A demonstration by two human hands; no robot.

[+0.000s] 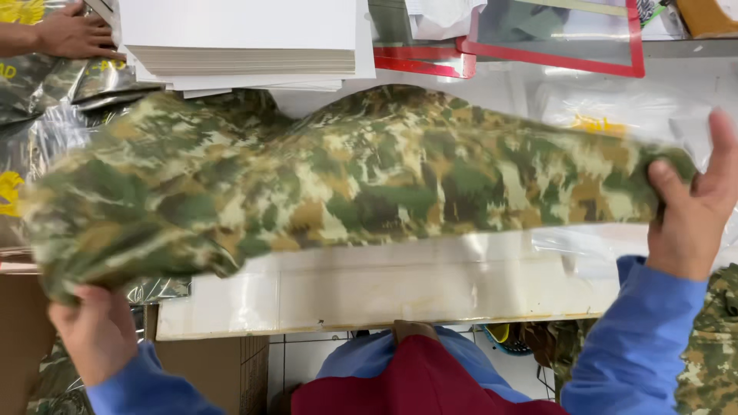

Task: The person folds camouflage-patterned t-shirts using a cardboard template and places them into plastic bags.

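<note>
Cloth: camouflage cloth [346, 184], folded long, held level above the white table [400, 288], blurred at its left end.
Left hand [91, 334]: closed on the cloth's left end, from below.
Right hand [692, 207]: gripping the cloth's right end, thumb raised.
Behind: stack of white sheets [246, 42], red-framed panels [553, 34], clear plastic bags [615, 115].
Far left: another person's hand [73, 34] on bagged camouflage packs [38, 92].
</note>
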